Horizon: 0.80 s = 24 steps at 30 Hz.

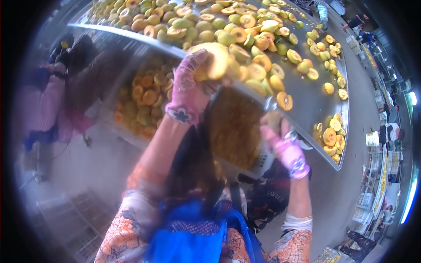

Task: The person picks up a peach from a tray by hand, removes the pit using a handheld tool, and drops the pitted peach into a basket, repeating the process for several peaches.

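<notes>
My left hand (pixel 189 85), in a pink patterned glove, is closed around a halved yellow peach (pixel 218 61) just over the near edge of the metal table. Its cut face is turned to the right and blurred. My right hand (pixel 287 151), gloved the same way, grips a small pitting spoon (pixel 271 104) with its shiny metal end pointing up; the handle is mostly covered by my fingers. Between my hands, lower down, a pale plastic bin (pixel 263 163) holds a blurred orange-brown mass. Many peach halves (pixel 285 101) and whole-looking peaches lie on the table beyond.
The metal table (pixel 302 98) has a raised rim and a corner at the right. To the left below stands a crate of peach halves (pixel 149 96). A person in pink (pixel 52 98) is at the far left. Farther right are a white bucket (pixel 372 139) and other workers.
</notes>
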Tool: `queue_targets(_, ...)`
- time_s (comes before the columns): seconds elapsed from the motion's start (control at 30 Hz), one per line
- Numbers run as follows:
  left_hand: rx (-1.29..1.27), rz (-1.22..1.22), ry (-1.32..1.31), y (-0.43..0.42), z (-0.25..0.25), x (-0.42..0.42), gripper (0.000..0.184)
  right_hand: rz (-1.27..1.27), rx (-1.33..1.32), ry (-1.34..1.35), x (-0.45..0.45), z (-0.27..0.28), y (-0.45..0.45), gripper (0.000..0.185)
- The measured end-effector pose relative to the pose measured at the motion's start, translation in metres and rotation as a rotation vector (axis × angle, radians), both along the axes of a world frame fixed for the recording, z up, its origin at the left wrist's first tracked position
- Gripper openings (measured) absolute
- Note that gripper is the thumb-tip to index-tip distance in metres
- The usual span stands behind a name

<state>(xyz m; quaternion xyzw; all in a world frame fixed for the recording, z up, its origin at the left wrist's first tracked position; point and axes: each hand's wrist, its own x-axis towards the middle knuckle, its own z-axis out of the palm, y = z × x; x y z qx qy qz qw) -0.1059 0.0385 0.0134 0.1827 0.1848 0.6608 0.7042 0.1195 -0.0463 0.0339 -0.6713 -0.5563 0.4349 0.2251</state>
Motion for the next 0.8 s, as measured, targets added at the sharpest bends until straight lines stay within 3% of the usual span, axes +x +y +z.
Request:
queue_targets(0.07, -0.069, 0.017, 0.035, -0.029, -0.006, 0.006, 0.039, 0.244, 0.14, -0.178, 0.005, -0.05, -0.026, 0.048)
queue_targets(0.13, -0.021, 0.06, 0.097, -0.048, -0.011, 0.019, 0.046, 0.366, 0.195, -0.257, -0.006, -0.056, -0.041, 0.045)
queue_targets(0.2, -0.026, 0.052, 0.151, -0.068, -0.011, 0.026, 0.046, 0.088, -0.209, 0.344, -0.029, -0.029, -0.041, 0.039)
queue_targets(0.23, -0.015, 0.066, 0.276, -0.074, -0.013, 0.029, 0.054, 0.088, -0.22, 0.356, -0.028, -0.037, -0.043, 0.039)
queue_targets(0.3, -0.006, 0.071, 0.415, -0.08, -0.017, 0.035, 0.062, 0.575, 1.067, -0.554, -0.025, -0.054, -0.044, 0.034)
queue_targets(0.33, 0.009, 0.108, 0.469, -0.081, -0.02, 0.038, 0.062, 0.56, 1.102, -0.662, -0.024, -0.06, -0.045, 0.035)
queue_targets(0.43, 0.038, 0.191, 0.636, -0.084, -0.022, 0.051, 0.059, 0.563, 0.975, -0.644, -0.025, -0.066, -0.044, 0.039)
queue_targets(0.47, 0.061, 0.25, 0.736, -0.085, -0.022, 0.054, 0.055, 0.506, 0.9, -0.452, -0.027, -0.067, -0.044, 0.037)
queue_targets(0.5, 0.061, 0.237, 0.749, -0.086, -0.023, 0.057, 0.055, 0.49, 0.894, -0.443, -0.026, -0.07, -0.044, 0.037)
queue_targets(0.57, 0.002, 0.217, 0.623, -0.088, -0.025, 0.063, 0.051, 0.449, 0.576, -0.306, -0.023, -0.076, -0.044, 0.037)
queue_targets(0.6, 0.004, 0.209, 0.637, -0.089, -0.025, 0.065, 0.051, 0.438, 0.576, -0.294, -0.024, -0.077, -0.043, 0.037)
queue_targets(0.67, -0.047, 0.234, 0.71, -0.091, -0.025, 0.07, 0.052, 0.483, 0.928, -0.422, -0.023, -0.075, -0.04, 0.043)
queue_targets(0.8, 0.001, 0.177, 0.737, -0.09, -0.031, 0.068, 0.052, 0.606, 0.909, -0.471, -0.016, -0.069, -0.033, 0.046)
